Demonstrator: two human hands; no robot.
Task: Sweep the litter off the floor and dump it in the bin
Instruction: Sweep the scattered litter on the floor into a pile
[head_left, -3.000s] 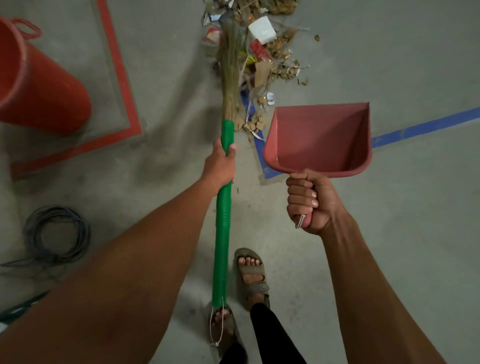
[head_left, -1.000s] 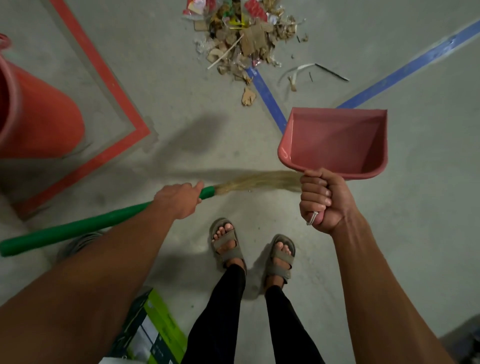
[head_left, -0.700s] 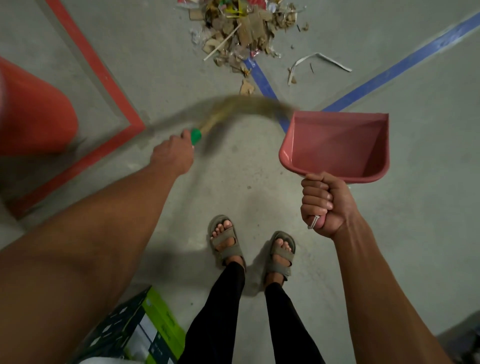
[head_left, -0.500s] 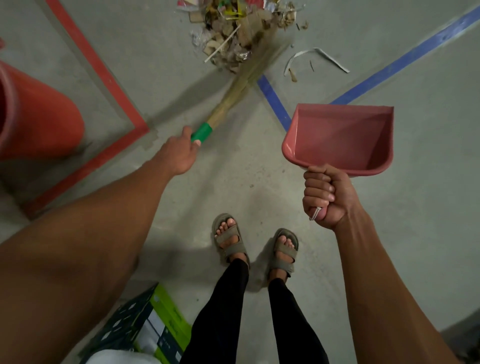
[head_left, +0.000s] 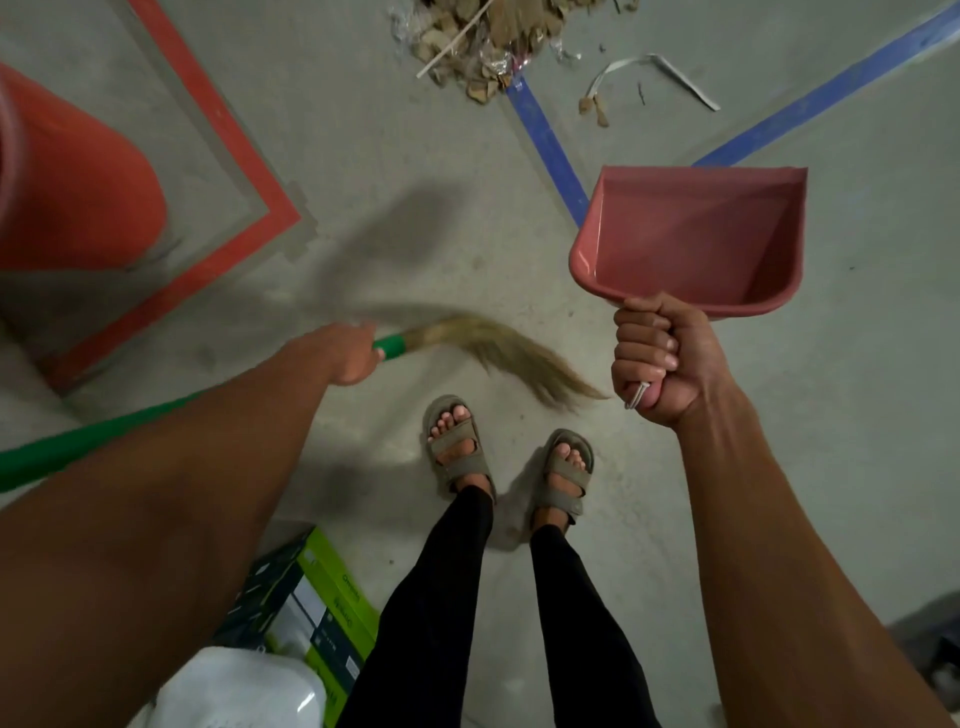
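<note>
Litter (head_left: 483, 47) heaped at top of view on floor, well clear of broom (head_left: 498, 348). Left hand (head_left: 343, 356) grips green handle low, for control. Right hand (head_left: 655, 358) fists round empty dustpan (head_left: 691, 239), held aloft, ready. Bin (head_left: 67, 192) at left.

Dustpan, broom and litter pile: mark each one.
dustpan (head_left: 691, 244), head view, inside of the scoop.
broom (head_left: 498, 345), head view, on the bristles.
litter pile (head_left: 483, 31), head view, middle of the scraps.
</note>
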